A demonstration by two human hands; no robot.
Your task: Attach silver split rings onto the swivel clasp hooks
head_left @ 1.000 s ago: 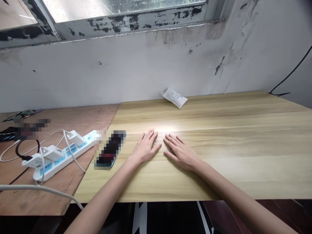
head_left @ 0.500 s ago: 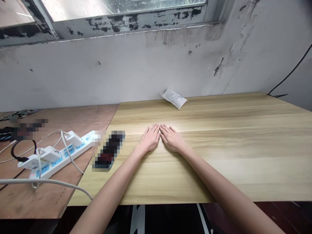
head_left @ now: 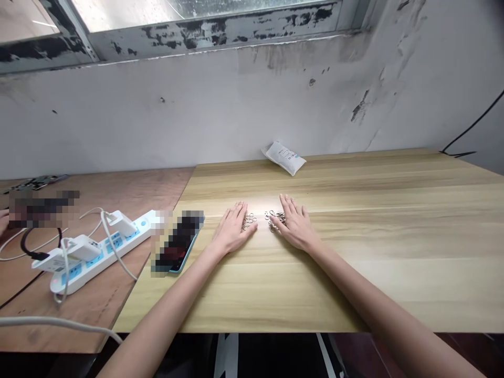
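My left hand (head_left: 232, 229) lies palm down on the wooden tabletop (head_left: 378, 252), fingers stretched forward and thumb out to the right. Small metal rings (head_left: 249, 221) show between its thumb and fingers. Opposite, my right hand (head_left: 294, 224) also rests palm down, fingers extended and thumb pointing left. Beside and partly under it sits a little pile of small metal pieces (head_left: 271, 215), some of them ring-shaped; their exact kind is too small to tell. Bare wood separates the two groups. Whatever lies beneath the palms is hidden.
A phone (head_left: 185, 244) lies left of my left arm. Further left, a white power strip (head_left: 104, 262) with plugged-in chargers and cables rests on a brown board. A white packet (head_left: 285, 157) lies near the wall. At the far left edge, part of another person's hand (head_left: 3, 220) shows.
My hands were together at the fingertips and have moved apart, left and right. Metal rings and small pieces now show beside them. Another person's hand has appeared at the left edge.
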